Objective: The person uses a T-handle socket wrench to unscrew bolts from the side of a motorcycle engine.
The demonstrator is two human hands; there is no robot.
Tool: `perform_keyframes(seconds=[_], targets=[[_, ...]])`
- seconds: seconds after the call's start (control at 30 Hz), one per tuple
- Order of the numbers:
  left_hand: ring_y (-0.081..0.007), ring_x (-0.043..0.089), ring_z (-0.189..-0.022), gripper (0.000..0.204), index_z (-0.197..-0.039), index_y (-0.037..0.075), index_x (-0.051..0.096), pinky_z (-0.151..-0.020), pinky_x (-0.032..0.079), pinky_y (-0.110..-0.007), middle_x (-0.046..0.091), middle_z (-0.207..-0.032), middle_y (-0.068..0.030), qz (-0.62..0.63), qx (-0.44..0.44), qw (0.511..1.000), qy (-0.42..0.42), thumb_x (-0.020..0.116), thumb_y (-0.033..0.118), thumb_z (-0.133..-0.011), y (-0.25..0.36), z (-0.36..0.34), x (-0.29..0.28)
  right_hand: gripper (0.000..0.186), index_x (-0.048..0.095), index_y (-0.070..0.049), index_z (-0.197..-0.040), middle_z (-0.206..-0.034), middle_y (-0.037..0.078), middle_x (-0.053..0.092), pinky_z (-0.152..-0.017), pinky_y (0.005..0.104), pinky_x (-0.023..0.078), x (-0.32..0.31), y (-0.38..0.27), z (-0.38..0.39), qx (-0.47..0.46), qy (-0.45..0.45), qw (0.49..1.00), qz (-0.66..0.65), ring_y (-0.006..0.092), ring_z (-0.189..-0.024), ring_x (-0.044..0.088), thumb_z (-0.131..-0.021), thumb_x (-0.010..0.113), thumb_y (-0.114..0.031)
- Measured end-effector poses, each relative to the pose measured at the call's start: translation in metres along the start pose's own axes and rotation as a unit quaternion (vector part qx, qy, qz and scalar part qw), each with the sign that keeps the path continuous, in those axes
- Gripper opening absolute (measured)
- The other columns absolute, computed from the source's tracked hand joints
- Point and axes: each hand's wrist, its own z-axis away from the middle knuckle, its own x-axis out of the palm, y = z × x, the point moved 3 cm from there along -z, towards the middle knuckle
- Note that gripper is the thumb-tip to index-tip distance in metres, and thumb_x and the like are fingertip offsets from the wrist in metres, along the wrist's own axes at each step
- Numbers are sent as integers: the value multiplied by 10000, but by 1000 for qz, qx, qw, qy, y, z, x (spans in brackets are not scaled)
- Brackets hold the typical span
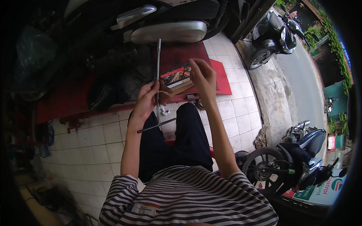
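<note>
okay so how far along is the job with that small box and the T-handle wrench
Early, it seems. Done: the T-handle wrench is picked up, gripped in the left hand. In hand: the right hand fingers the top of a small printed box, which looks partly open. Left: the contents aren't out, and the wrench isn't on the scooter.

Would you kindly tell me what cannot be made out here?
- Head view: what the small box contains; it is too small, and the right hand covers its end.
- Head view: the T-handle wrench tip's size, too small.
- Left hand palm, turned away.
</note>
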Motion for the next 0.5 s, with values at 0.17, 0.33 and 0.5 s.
perform_keyframes(seconds=[0.17,0.33,0.5], targets=[[-199,682,-664,201,-1093,50,510,-542,490,-269,676,-850,-133,124,-16,992,33,421,229,-1073,-102,70,-24,367,752,-67,-1023,-880,117,727,-683,386,503,63,31,-111,-105,-12,976,192,234,-762,667,-805,766,-361],[-215,647,-613,158,-1082,80,511,-516,500,-314,666,-829,-123,202,0,971,130,445,222,-1064,-181,116,-86,435,749,-69,-990,-1013,140,665,-973,482,387,117,38,-162,-146,164,914,341,372,-1150,517,-718,788,-405],[-215,643,-599,107,-1054,78,491,-477,494,-304,654,-810,-126,239,-18,963,122,441,173,-1056,-192,142,-103,474,761,-98,-1040,-1098,132,654,-967,484,380,146,57,-170,-120,272,865,403,380,-1154,501,-680,804,-405]])
